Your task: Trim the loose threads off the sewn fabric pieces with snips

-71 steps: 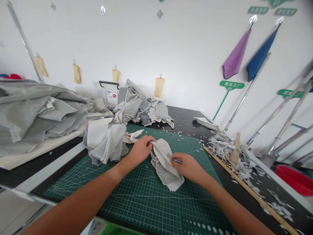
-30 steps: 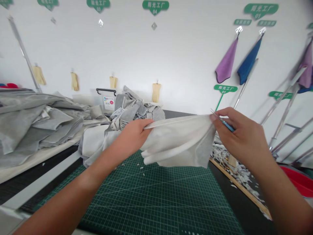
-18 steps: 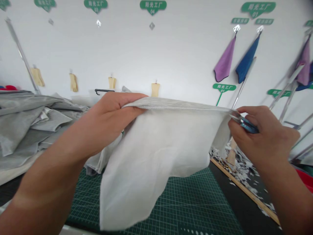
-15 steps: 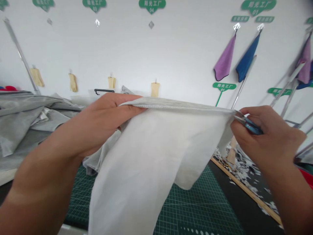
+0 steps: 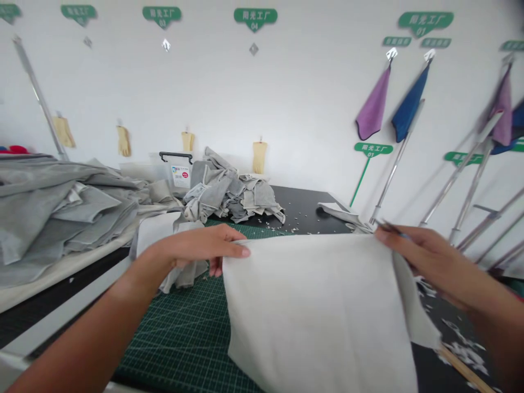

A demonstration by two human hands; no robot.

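Note:
A pale grey-white cloth (image 5: 315, 305) hangs stretched between my hands, its top edge nearly level. My left hand (image 5: 213, 245) pinches the upper left corner between thumb and fingers. At the upper right corner my right hand (image 5: 421, 245) grips the cloth edge and also holds a pair of small scissors (image 5: 391, 226), whose blades point up and left. The fingers cover most of their handle. A second flap of the cloth drops behind the right side. Below lies a green cutting mat (image 5: 184, 327) with grid lines.
Grey cloths (image 5: 61, 207) are piled at the left. Another heap of grey cloths (image 5: 233, 191) lies at the back beside a clear plastic box (image 5: 178, 174). White scraps (image 5: 462, 349) and a wooden strip (image 5: 462, 365) are at the right. Poles (image 5: 399, 158) lean against the wall.
Both hands have come down with the cloth, and its front face now hangs flatter towards me. The cloth heap at the back has come into view.

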